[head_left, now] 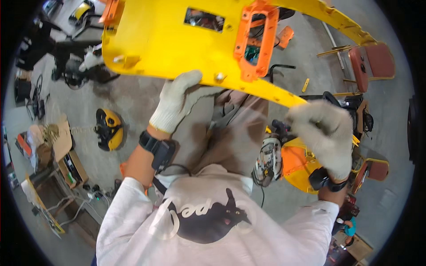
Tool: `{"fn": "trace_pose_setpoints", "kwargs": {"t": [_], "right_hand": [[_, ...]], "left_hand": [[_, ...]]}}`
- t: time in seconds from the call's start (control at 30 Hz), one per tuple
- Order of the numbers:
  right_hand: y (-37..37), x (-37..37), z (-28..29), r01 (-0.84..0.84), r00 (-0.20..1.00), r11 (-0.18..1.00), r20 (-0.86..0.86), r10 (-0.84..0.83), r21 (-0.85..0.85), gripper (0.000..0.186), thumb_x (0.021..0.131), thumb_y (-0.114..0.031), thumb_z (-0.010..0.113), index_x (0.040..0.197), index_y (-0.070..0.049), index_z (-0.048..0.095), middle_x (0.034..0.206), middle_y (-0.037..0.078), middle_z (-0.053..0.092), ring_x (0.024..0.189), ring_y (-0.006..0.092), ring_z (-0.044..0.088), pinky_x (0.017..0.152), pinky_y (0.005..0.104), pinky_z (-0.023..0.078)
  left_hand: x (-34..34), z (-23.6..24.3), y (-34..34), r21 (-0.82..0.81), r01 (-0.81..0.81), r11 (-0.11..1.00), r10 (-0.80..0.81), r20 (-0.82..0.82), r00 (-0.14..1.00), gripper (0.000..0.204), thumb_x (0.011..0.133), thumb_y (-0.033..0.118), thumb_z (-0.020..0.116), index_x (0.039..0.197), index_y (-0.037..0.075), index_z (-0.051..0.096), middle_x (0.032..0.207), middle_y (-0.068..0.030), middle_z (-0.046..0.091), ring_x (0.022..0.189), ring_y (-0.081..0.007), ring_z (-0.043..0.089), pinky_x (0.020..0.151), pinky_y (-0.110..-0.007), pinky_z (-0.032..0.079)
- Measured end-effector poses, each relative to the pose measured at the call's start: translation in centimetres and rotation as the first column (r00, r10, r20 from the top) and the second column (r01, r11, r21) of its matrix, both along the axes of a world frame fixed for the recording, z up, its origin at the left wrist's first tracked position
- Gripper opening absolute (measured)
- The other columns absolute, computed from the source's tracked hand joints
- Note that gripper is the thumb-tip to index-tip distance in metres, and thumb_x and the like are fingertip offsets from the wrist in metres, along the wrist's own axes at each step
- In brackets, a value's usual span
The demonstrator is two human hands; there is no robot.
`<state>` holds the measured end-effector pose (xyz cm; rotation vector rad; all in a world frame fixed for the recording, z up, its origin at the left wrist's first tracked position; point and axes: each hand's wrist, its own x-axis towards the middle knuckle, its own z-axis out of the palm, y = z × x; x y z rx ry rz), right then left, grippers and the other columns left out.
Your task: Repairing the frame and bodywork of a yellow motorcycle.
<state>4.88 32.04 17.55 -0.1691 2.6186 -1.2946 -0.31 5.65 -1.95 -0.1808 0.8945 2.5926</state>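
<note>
A large yellow molded panel (164, 40) fills the top of the view, with a rectangular cutout and an orange frame (238, 53) set in its right part. My left hand (181, 95), in a white knit glove, grips the panel's lower edge, its fingers partly hidden behind it. From the panel a narrow yellow strip (277, 94) runs right, down to my right hand (326, 128). That gloved hand is blurred, its fingers curled in; whether it touches the strip or holds something small I cannot make out.
Below my right hand lie a yellow and orange part (298, 166) and a grey mechanical unit (269, 157) with cables. A yellow and black part (109, 129) rests on the floor at left. Red-brown chairs (379, 62) stand right; an open cardboard box (71, 168) is far left. Another person (349, 227) is at lower right.
</note>
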Motion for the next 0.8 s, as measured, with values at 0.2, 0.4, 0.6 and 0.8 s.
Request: {"fn": "trace_pose_setpoints", "kwargs": {"t": [0.2, 0.4, 0.6, 0.8], "right_hand": [[-2.3, -5.3, -1.1, 0.063, 0.998, 0.99, -0.037, -0.059, 0.122, 0.015, 0.093, -0.006, 0.061, 0.105, 0.002, 0.065, 0.085, 0.004, 0.069, 0.076, 0.0062, 0.063, 0.069, 0.0235, 0.05], [-3.2, -12.1, -4.0, -0.176, 0.966, 0.9, -0.105, 0.236, 0.399, 0.017, 0.086, -0.013, 0.061, 0.097, 0.0, 0.066, 0.082, 0.015, 0.069, 0.074, 0.029, 0.067, 0.072, 0.0363, 0.053], [-3.2, -14.8, -8.8, -0.283, 0.845, 0.725, -0.194, 0.498, 0.627, 0.02, 0.089, -0.022, 0.061, 0.099, -0.007, 0.069, 0.088, 0.017, 0.071, 0.084, 0.0371, 0.069, 0.073, 0.0468, 0.054], [-3.3, -15.6, -10.6, -0.257, 0.838, 0.612, -0.143, 0.527, 0.748, 0.018, 0.09, -0.024, 0.06, 0.098, -0.012, 0.07, 0.083, 0.016, 0.07, 0.078, 0.0385, 0.069, 0.068, 0.0495, 0.054]], "left_hand": [[0.4, 0.4, 0.2, -0.034, -0.022, 0.999, 0.022, -0.028, 0.999, 0.039, 0.097, 0.005, 0.054, 0.134, -0.008, 0.051, 0.13, -0.023, 0.063, 0.118, -0.0379, 0.064, 0.098, -0.054, 0.057], [0.3, -0.8, 0.0, -0.057, -0.028, 0.998, 0.028, -0.001, 1.0, 0.039, 0.099, 0.004, 0.054, 0.136, -0.005, 0.051, 0.13, -0.0228, 0.063, 0.119, -0.0372, 0.064, 0.095, -0.053, 0.058], [0.6, -1.1, 0.0, -0.032, 0.012, 0.999, -0.014, -0.083, 0.996, 0.04, 0.097, 0.0, 0.057, 0.136, -0.005, 0.051, 0.129, -0.0211, 0.064, 0.113, -0.036, 0.067, 0.091, -0.051, 0.061], [0.2, -0.6, 0.1, -0.042, -0.006, 0.999, 0.004, -0.042, 0.999, 0.045, 0.095, -0.001, 0.059, 0.138, -0.004, 0.048, 0.13, -0.0198, 0.062, 0.111, -0.0352, 0.068, 0.087, -0.049, 0.064]]}}
